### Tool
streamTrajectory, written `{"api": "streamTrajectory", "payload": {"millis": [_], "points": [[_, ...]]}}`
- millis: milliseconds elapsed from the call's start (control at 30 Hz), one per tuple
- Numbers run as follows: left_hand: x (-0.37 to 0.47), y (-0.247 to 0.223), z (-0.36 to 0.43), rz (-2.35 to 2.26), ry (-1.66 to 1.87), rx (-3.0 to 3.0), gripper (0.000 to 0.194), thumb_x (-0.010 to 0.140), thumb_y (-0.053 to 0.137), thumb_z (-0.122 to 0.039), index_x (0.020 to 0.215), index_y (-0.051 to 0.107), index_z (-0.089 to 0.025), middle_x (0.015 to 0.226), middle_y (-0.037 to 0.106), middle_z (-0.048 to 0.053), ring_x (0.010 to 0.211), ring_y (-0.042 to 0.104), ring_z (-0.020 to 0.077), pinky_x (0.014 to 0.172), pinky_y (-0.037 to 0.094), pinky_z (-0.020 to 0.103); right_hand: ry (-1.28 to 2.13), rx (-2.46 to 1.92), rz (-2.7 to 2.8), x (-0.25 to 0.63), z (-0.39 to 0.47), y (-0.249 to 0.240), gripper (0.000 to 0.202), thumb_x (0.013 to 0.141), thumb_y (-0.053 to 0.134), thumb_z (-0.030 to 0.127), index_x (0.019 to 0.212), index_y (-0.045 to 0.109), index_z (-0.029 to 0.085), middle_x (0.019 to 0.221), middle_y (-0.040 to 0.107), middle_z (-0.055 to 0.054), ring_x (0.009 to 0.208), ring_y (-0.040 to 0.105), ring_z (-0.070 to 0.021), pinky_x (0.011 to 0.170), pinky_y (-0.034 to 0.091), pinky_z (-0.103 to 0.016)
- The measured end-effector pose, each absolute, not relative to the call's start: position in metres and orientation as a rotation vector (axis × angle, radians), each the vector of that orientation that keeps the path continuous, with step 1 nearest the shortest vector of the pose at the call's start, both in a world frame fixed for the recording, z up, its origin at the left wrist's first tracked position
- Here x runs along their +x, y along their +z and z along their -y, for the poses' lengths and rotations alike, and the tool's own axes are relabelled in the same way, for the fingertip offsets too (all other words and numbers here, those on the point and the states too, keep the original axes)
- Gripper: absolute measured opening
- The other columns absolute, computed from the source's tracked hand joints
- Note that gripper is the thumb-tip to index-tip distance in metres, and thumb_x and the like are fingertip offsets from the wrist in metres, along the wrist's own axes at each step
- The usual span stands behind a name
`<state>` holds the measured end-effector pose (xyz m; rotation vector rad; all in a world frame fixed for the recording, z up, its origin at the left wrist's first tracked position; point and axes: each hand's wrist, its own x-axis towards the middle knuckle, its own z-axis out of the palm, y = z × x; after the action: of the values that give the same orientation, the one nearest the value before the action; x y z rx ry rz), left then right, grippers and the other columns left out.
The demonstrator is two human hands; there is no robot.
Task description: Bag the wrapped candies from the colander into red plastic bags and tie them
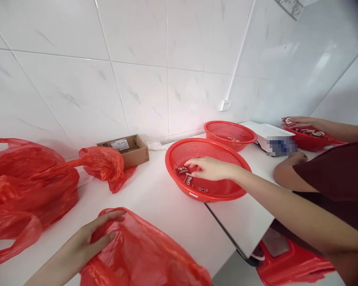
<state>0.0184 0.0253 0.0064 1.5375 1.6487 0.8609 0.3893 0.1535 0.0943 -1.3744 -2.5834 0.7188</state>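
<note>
My left hand [91,240] is at the near left, holding the upper edge of a red plastic bag [149,250]. Its thumb and forefinger show against the film; the other fingers are hidden. My right hand [210,169] reaches into a red perforated plastic basket [207,145], fingers apart and nothing visible in them. Several small wrapped pieces [188,179] with brown and white printing lie on the basket floor, just below and left of those fingertips. Their exact kind is too small to tell.
A tied red bag [103,163] rests against an open cardboard box [137,153]; a larger red bag [26,186] lies far left. Behind stands a second red basket [229,129]. At right, a person's hand [300,121] is over another red basket [310,143]. A red stool [295,262] stands below.
</note>
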Motion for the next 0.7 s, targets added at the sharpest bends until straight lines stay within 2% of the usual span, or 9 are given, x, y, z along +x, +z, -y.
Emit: {"api": "streamTrajectory", "payload": {"millis": [67, 167, 233, 267, 367, 467, 567, 700], "points": [[0.027, 0.009, -0.028, -1.601, 0.809, 1.446, 0.053, 0.072, 0.068, -0.054, 0.123, 0.062, -0.041, 0.121, 0.066, 0.000, 0.115, 0.059, 0.0324, 0.102, 0.045, 0.046, 0.670, -1.474, 2.720, 0.386, -0.177, 0.090, 0.054, 0.077, 0.067, 0.034, 0.130, 0.056, 0.033, 0.129, 0.059, -0.006, 0.114, 0.057, -0.0284, 0.091, 0.045, -0.040], [0.032, 0.010, -0.034, -1.642, 0.863, 1.381, 0.063, 0.075, 0.064, -0.057, 0.134, 0.052, -0.039, 0.130, 0.061, 0.001, 0.121, 0.055, 0.0321, 0.105, 0.041, 0.047, 0.619, -1.520, 2.858, 0.379, -0.203, 0.071, 0.086, 0.061, 0.080, 0.033, 0.139, 0.045, 0.041, 0.150, 0.038, -0.004, 0.129, 0.044, -0.0348, 0.098, 0.040, -0.047], [0.030, 0.010, -0.037, -1.677, 0.939, 1.356, 0.065, 0.076, 0.065, -0.056, 0.136, 0.051, -0.036, 0.133, 0.059, 0.003, 0.124, 0.053, 0.0321, 0.106, 0.041, 0.047, 0.549, -1.532, 2.901, 0.372, -0.210, 0.057, 0.092, 0.057, 0.081, 0.034, 0.140, 0.042, 0.044, 0.155, 0.027, -0.003, 0.131, 0.040, -0.0366, 0.099, 0.037, -0.050], [0.029, 0.010, -0.038, -1.685, 0.988, 1.345, 0.065, 0.076, 0.065, -0.055, 0.136, 0.051, -0.035, 0.135, 0.058, 0.003, 0.125, 0.052, 0.0321, 0.106, 0.041, 0.047, 0.530, -1.538, 2.921, 0.369, -0.212, 0.051, 0.089, 0.058, 0.081, 0.035, 0.138, 0.044, 0.044, 0.154, 0.028, -0.003, 0.129, 0.042, -0.0361, 0.098, 0.038, -0.049], [0.025, 0.009, -0.039, -1.688, 1.089, 1.283, 0.064, 0.077, 0.065, -0.054, 0.135, 0.053, -0.032, 0.138, 0.056, 0.004, 0.127, 0.051, 0.0322, 0.105, 0.043, 0.045, 0.510, -1.556, 2.950, 0.362, -0.212, 0.042, 0.064, 0.067, 0.075, 0.036, 0.128, 0.056, 0.039, 0.140, 0.046, -0.004, 0.112, 0.056, -0.0298, 0.091, 0.043, -0.043], [0.028, 0.008, -0.040, -1.661, 1.029, 1.179, 0.070, 0.080, 0.061, -0.056, 0.142, 0.043, -0.031, 0.142, 0.051, 0.006, 0.126, 0.052, 0.0302, 0.102, 0.047, 0.042, 0.471, -1.636, 2.911, 0.361, -0.212, 0.043, 0.043, 0.072, 0.071, 0.037, 0.114, 0.064, 0.030, 0.121, 0.058, -0.007, 0.099, 0.061, -0.0263, 0.087, 0.044, -0.041], [0.035, 0.004, -0.042, -1.652, 0.935, 1.171, 0.075, 0.082, 0.057, -0.058, 0.147, 0.035, -0.028, 0.144, 0.049, 0.009, 0.125, 0.054, 0.0290, 0.103, 0.045, 0.042, 0.482, -1.755, 2.862, 0.365, -0.214, 0.048, 0.030, 0.069, 0.073, 0.036, 0.095, 0.067, 0.023, 0.099, 0.064, -0.005, 0.094, 0.062, -0.0251, 0.084, 0.045, -0.037], [0.037, -0.005, -0.046, -1.650, 0.907, 1.192, 0.073, 0.083, 0.054, -0.058, 0.147, 0.035, -0.028, 0.149, 0.043, 0.007, 0.133, 0.045, 0.0273, 0.109, 0.038, 0.042, 0.601, -1.891, 2.790, 0.374, -0.213, 0.052, 0.021, 0.058, 0.075, 0.021, 0.075, 0.063, 0.019, 0.075, 0.062, -0.004, 0.086, 0.063, -0.0274, 0.076, 0.048, -0.038]]}}
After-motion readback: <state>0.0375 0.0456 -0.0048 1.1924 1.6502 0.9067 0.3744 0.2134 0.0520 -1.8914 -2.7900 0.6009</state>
